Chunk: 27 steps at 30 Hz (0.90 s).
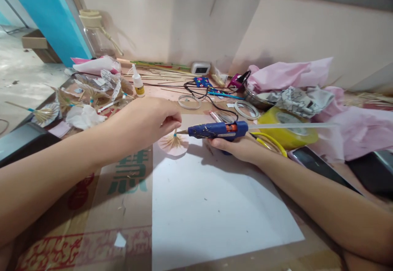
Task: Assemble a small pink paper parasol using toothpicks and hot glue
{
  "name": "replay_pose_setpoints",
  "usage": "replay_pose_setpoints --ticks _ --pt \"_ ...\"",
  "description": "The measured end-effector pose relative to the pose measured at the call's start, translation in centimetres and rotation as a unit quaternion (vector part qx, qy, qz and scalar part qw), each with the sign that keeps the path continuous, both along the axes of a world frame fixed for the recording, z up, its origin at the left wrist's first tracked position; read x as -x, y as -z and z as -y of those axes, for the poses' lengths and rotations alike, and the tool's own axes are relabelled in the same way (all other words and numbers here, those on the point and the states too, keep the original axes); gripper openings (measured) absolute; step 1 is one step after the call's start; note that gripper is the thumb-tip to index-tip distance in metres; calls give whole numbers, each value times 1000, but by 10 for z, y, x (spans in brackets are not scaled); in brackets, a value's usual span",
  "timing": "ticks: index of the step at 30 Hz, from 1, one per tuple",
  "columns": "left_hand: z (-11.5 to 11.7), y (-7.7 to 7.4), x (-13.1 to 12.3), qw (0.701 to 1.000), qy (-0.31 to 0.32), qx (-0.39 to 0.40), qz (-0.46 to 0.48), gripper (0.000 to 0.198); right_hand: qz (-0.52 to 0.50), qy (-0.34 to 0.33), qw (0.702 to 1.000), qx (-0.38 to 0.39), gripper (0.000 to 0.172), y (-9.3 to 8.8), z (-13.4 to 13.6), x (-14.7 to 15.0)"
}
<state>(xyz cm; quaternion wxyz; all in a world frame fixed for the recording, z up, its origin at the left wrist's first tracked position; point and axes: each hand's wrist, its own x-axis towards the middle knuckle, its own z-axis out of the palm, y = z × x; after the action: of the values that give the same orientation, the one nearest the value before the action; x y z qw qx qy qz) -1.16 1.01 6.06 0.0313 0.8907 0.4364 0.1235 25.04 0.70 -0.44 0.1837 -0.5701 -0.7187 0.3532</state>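
My left hand [153,117] pinches the thin stick handle of a small round fan [174,145] with pale pink paper, fanned ribs and a teal band. The fan hangs over the upper left part of a white sheet [215,205]. My right hand [236,146] is wrapped round a blue hot glue gun [215,130], pointing left. Its nozzle tip is at the teal band; whether they touch is hard to tell. A clear glue stick [294,126] sticks out from the gun's back end.
Several small fans [44,113] and crumpled paper lie at the left. Behind stand a white glue bottle [138,83] and thin sticks [166,74]. Yellow tape [284,125], a phone [319,166] and pink paper [288,73] are at the right. A black cord runs behind the gun.
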Motion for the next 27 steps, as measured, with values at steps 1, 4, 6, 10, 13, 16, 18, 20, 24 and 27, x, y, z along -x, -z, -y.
replay_pose_setpoints --ticks 1,4,6,10,13,16,18,20,24,27 --pt "0 0 0 1000 -2 0 -1 22 9 3 1000 10 44 0 -1 0" --pt "-1 1 0 1000 -1 -3 -3 22 14 -5 1000 27 47 -2 -1 2" --pt "-2 2 0 1000 -3 -9 -8 24 14 -2 999 30 48 -3 -1 3" --pt "-4 4 1 1000 -10 -14 -16 25 7 -9 1000 28 48 -5 1 3" --pt "-4 4 1 1000 -9 -11 -19 25 -11 -18 1000 13 46 -6 1 3" --pt "-3 3 1 1000 -8 -14 -19 25 -15 -16 1000 10 44 -6 1 4" --pt "-2 3 1 1000 -9 -17 -21 25 -17 -22 1000 8 43 -6 1 4" --pt "-2 4 1 999 -9 -21 -22 25 -16 -22 1000 7 42 -6 1 4" --pt "-3 4 1 999 -9 -24 -26 25 -19 -12 1000 3 45 -4 1 4" --pt "-3 4 1 999 -8 -26 -26 24 -21 -21 1000 9 43 -5 1 5"
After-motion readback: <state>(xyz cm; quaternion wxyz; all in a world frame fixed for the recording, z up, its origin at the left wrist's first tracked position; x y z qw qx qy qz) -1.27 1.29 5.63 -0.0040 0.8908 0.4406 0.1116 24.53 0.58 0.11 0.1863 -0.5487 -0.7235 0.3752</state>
